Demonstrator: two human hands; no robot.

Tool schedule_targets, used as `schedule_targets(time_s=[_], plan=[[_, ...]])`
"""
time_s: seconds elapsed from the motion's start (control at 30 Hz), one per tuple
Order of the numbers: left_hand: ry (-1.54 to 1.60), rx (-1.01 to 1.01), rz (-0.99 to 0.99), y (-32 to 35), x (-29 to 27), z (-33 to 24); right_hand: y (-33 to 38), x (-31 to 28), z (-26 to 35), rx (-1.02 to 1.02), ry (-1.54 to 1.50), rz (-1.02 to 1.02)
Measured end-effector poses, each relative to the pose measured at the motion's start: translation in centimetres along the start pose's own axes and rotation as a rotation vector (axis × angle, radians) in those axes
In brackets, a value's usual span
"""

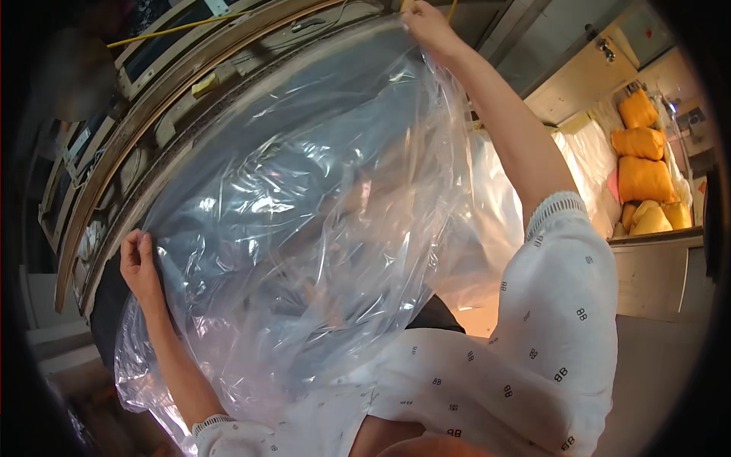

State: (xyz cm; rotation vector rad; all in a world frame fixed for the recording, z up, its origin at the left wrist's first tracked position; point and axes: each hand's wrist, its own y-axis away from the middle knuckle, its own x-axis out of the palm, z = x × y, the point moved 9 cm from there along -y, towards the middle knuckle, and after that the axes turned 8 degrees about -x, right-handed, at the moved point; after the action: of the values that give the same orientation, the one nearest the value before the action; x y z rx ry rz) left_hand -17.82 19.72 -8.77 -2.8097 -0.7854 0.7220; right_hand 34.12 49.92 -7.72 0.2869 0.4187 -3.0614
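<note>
Honestly, with that clear plastic sheet [304,190] spread along the curved rim [251,95], I'd go for even tension, left hand [139,263] seemingly pinching its edge, right hand [430,30] well apart up top, can't tell its grip.

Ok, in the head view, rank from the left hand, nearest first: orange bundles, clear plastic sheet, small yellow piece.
1. Clear plastic sheet, directly at the left hand
2. Small yellow piece, upper left of the view
3. Orange bundles, far right
</note>
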Motion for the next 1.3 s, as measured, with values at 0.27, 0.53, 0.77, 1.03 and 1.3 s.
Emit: schedule_targets(time_s=[0.27,0.53,0.77,1.03,1.3], plan=[[0.051,-0.276,-0.099,8.3,-5.8,2.2,2.9,7.1,1.8,-0.652,0.920,0.029],[0.059,-0.318,-0.254,16.7,-12.7,0.8,4.7,14.9,3.2,-0.583,0.797,0.181],[-0.180,-0.261,-0.514,21.8,-21.4,4.3,12.1,21.7,6.4,-0.742,0.629,0.324],[-0.375,-0.238,-0.520,25.6,-21.3,2.0,11.0,23.0,6.2,-0.493,0.714,0.296],[-0.475,-0.367,-0.371,31.0,-17.6,9.6,12.0,24.7,9.5,-0.697,0.393,0.401]])
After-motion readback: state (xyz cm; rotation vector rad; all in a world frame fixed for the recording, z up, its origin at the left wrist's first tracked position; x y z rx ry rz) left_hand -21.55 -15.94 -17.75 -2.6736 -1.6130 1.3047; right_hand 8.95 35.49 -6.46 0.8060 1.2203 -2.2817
